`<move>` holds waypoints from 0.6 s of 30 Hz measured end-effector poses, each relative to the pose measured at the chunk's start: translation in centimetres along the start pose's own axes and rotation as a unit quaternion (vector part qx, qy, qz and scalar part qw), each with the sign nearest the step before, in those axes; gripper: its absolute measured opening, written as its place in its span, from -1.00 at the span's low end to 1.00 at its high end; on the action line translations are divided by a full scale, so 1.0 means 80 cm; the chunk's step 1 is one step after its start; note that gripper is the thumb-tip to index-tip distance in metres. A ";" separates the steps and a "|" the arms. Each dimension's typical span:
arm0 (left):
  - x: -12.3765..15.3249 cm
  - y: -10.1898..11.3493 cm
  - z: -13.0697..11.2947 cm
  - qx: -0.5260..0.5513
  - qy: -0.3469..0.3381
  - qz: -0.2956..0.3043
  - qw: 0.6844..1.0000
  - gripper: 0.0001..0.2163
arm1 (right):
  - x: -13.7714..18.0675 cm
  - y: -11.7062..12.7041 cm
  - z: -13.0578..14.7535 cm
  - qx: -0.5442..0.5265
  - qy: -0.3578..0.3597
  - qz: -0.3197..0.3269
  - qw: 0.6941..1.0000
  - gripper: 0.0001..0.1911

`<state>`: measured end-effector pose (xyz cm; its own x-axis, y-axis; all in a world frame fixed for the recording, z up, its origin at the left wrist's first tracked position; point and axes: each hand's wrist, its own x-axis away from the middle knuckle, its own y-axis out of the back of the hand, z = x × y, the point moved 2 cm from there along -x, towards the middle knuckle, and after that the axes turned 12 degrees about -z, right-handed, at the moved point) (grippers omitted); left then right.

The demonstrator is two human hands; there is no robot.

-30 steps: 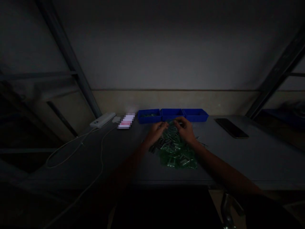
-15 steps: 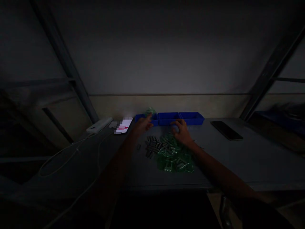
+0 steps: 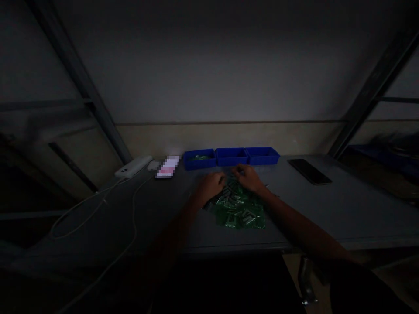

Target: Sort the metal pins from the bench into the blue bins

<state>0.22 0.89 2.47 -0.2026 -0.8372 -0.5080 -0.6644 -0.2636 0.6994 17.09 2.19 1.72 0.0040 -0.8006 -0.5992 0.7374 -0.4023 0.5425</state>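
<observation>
A heap of small green plastic bags (image 3: 240, 216) with short metal-looking pieces inside lies at the middle of the table. Over the heap's far left side is my left hand (image 3: 212, 185), its fingers curled in and partly hiding loose dark pieces (image 3: 207, 205). My right hand (image 3: 248, 178) is at the far edge of the heap, thumb and fingers pinched together. A greenish bit shows between the two hands, but what either one grips is too dark to make out. Beyond them, the left blue bin (image 3: 199, 165) has green bagged stuff in it.
Behind the hands stand a middle blue bin (image 3: 231, 158) and a right blue bin (image 3: 262, 157). A dark phone (image 3: 309, 171) lies at right. At left are a lit phone (image 3: 167, 168), a white power strip (image 3: 134, 166) and a loose white cable (image 3: 133, 213).
My left hand has come back from the left bin to the heap, and the green bag that showed above that bin now lies in it. My right hand stays by the heap, fingers closer together.
</observation>
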 end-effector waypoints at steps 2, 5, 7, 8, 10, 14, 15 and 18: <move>-0.005 0.006 0.004 0.028 0.040 -0.042 0.998 -0.82 | 0.001 -0.001 0.005 -0.037 -0.036 0.001 0.999 -0.74; -0.010 0.008 0.008 0.124 0.107 -0.077 0.984 -0.77 | 0.002 -0.003 0.013 -0.140 -0.140 0.017 0.980 -0.62; -0.011 0.004 0.008 0.194 0.125 -0.079 0.970 -0.78 | 0.003 -0.007 0.019 -0.247 -0.221 0.045 0.942 -0.56; -0.011 0.002 0.007 0.225 0.120 -0.080 0.964 -0.78 | 0.004 -0.008 0.022 -0.302 -0.258 0.057 0.916 -0.55; -0.010 -0.002 0.002 0.266 0.079 -0.091 0.956 -0.79 | 0.006 -0.008 0.028 -0.392 -0.308 0.063 0.865 -0.59; -0.007 -0.003 -0.008 0.218 -0.044 -0.107 0.969 -0.71 | 0.008 -0.004 0.029 -0.439 -0.328 0.001 0.836 -0.73; -0.007 -0.002 -0.008 0.195 -0.052 -0.109 0.973 -0.69 | 0.008 -0.003 0.027 -0.429 -0.324 -0.023 0.843 -0.68; -0.009 -0.001 -0.003 0.152 -0.024 -0.125 0.980 -0.72 | 0.007 -0.003 0.020 -0.367 -0.274 -0.079 0.885 -0.61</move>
<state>0.60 1.36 2.89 -0.0343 -0.7391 -0.6727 -0.8802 -0.2965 0.3705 15.88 1.15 2.21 -0.3191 -0.9359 -0.1493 0.9404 -0.2931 -0.1724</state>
